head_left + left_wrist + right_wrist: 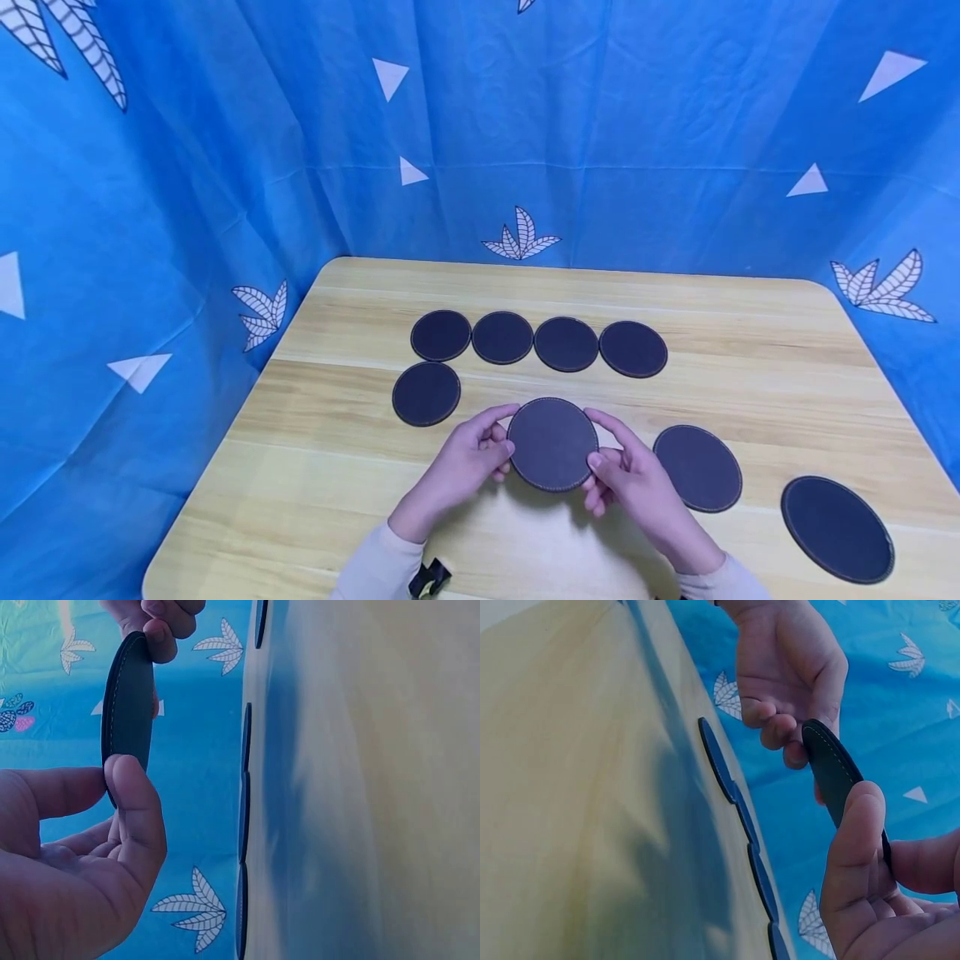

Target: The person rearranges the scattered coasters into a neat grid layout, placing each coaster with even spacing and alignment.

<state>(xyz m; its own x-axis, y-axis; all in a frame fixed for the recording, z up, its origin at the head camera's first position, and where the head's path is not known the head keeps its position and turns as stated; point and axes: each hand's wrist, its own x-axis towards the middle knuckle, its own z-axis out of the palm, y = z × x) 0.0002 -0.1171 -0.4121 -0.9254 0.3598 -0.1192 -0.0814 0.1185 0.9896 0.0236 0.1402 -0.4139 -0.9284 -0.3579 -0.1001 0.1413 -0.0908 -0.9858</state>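
Note:
A round dark coaster with a stitched rim is held above the table between both hands, its flat face toward the head camera. The left hand pinches its left edge between thumb and fingers; the right hand pinches the right edge the same way. In the left wrist view the coaster appears nearly edge-on, off the tabletop. The right wrist view also shows the coaster between the two hands. Whether it is one coaster or a thin stack I cannot tell.
Several like coasters form a touching row, with one coaster near its middle. Below the row's left end lies another coaster. Two more, a nearer coaster and a farther-right coaster, lie on the wooden table. Blue curtains hang behind.

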